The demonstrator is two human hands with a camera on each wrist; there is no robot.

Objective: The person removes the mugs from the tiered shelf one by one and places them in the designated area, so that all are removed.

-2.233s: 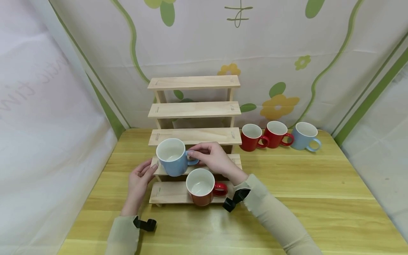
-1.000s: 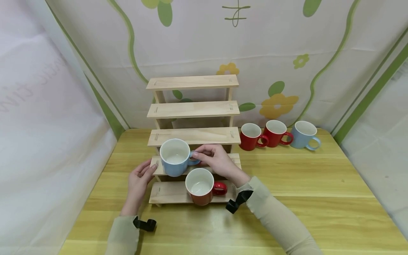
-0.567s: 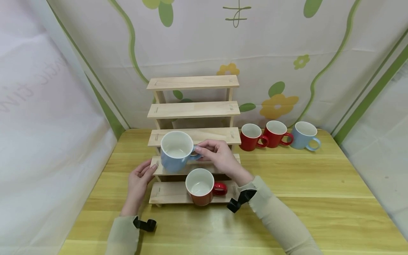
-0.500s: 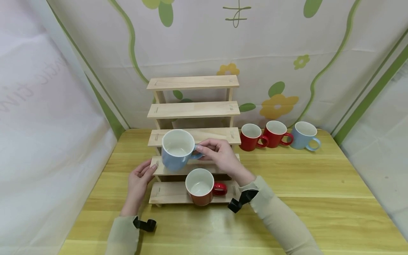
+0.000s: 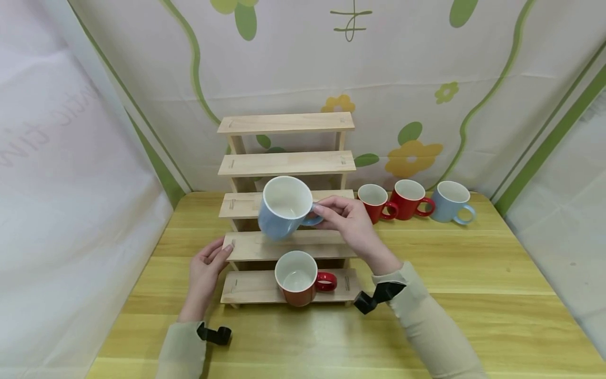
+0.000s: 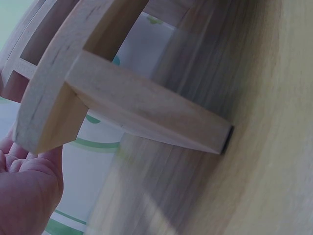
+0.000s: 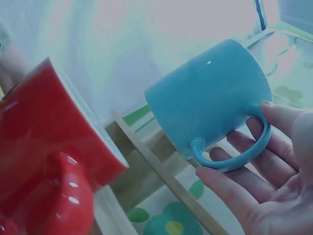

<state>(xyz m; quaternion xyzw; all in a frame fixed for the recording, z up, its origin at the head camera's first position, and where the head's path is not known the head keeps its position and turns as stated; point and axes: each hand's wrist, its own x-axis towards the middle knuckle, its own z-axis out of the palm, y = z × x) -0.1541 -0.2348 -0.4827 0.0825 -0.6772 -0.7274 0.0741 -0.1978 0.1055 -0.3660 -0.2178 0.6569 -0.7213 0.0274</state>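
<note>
My right hand [image 5: 354, 226] holds a light blue mug [image 5: 276, 223] by its handle, raised in front of the third board of a stepped wooden shelf [image 5: 286, 122]. The mug tilts slightly, its white inside showing. In the right wrist view, thumb and fingers of the right hand [image 7: 281, 181] are around the blue mug's [image 7: 210, 93] handle. My left hand [image 5: 204, 271] grips the left end of the second-lowest board, thumb on top. The left wrist view shows part of that hand [image 6: 29, 191] against the shelf [image 6: 146, 105]. A red mug [image 5: 299, 296] stands on the lowest board, handle to the right.
Right of the shelf, two red mugs [image 5: 372, 207] [image 5: 408, 207] and another blue mug [image 5: 448, 208] stand in a row at the back of the wooden table [image 5: 473, 295]. Printed cloth [image 5: 293, 58] hangs behind and at both sides.
My right hand has lifted the blue mug from near the left of the second-lowest board, moving it up and right and tilting it. The left hand stays on the shelf.
</note>
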